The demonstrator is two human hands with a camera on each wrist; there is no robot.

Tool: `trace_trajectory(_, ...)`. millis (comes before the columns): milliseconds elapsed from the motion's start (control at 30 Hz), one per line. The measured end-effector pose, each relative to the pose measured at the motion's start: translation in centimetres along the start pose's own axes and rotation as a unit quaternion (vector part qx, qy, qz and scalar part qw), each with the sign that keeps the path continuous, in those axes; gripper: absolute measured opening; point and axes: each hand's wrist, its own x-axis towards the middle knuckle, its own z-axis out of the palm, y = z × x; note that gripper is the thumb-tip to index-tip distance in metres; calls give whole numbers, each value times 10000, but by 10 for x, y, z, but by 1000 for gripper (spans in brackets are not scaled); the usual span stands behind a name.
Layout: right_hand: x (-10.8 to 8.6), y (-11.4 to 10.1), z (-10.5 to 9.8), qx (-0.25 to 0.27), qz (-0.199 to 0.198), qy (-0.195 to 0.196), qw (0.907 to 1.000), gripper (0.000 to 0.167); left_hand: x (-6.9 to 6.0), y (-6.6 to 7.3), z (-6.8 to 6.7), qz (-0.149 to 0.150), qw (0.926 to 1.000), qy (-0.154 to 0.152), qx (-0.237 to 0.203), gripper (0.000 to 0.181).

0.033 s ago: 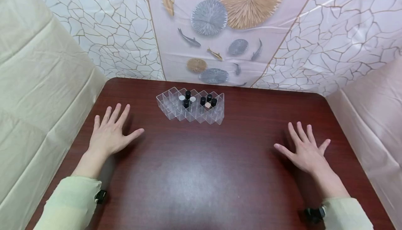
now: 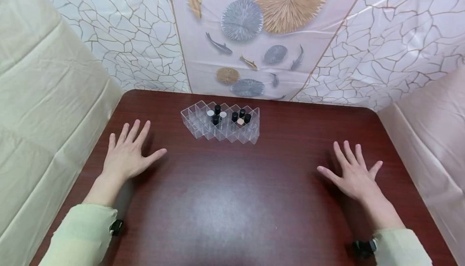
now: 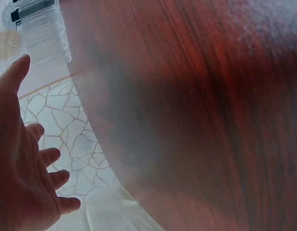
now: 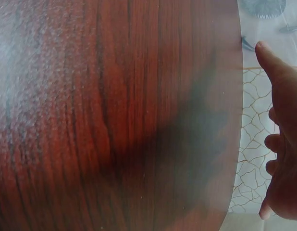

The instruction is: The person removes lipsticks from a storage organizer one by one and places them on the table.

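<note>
A clear plastic organizer [image 2: 199, 122] with diamond-shaped compartments stands toward the back of the table. Upright in it are several small tubes like lipsticks; their caps are black [image 2: 235, 116], white [image 2: 210, 114] and one pale pink [image 2: 240, 122]. To the organizer's left, my left hand [image 2: 125, 157] is spread palm down over the table, holding nothing. My right hand [image 2: 354, 177], far off to the right, has its fingers spread too and holds nothing. Both cast shadows on the wood. The left wrist view shows the organizer [image 3: 43, 41] beyond my left thumb.
The dark red-brown table [image 2: 232, 185] has a glossy, reflecting top. Behind it hangs a patterned sheet [image 2: 138, 44] with printed fish and discs. Cream cloth hangs along the left side [image 2: 43, 108] and the right side [image 2: 428, 137]. A black band sits at each wrist.
</note>
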Motion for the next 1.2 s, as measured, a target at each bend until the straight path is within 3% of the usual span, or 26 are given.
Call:
trace_trajectory(700,5,-1,-2,-16,-94,-20,10000,105,7,6,-1,60,10000,11,-73,109)
trace_trajectory(1200,16,-8,-10,-40,-304,2,9995,105,33,15,-15,254,9996,-80,-94,120)
